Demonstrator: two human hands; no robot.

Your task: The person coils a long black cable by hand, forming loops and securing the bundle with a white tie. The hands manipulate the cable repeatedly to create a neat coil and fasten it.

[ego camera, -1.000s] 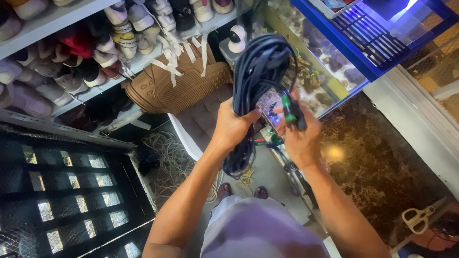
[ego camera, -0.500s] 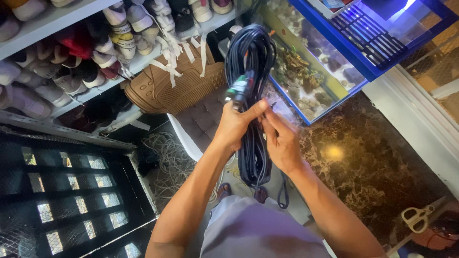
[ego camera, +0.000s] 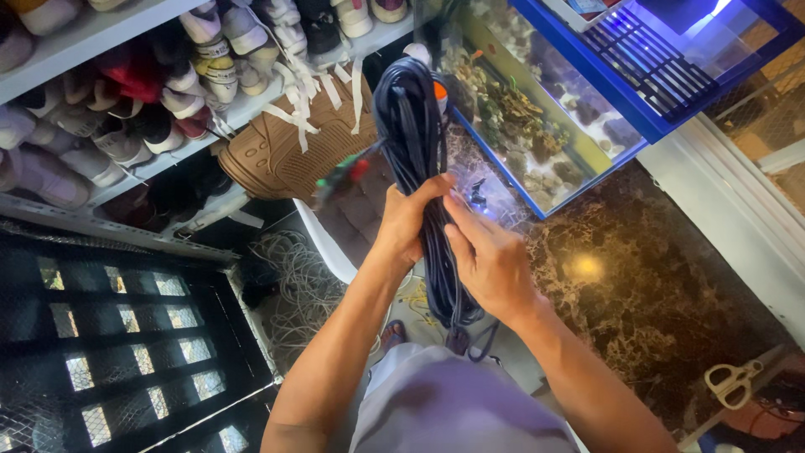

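Two hands (ego camera: pixel 453 239) clasp a long, dark, rubbery cable coil (ego camera: pixel 417 143).

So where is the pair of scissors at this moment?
In the head view, the scissors lie at the lower right on the dark marble counter, to the right of the person's right hand.

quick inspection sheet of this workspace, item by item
surface: dark marble counter, scissors at its edge
job's things: dark cable coil, plug end sticking out left
clutter: loose white cord on floor, tan mat
grippers: left hand gripping coil; right hand on coil
cables: coil bundled, loop hanging below hands
surroundings: shoe shelves, aquarium, mesh rack
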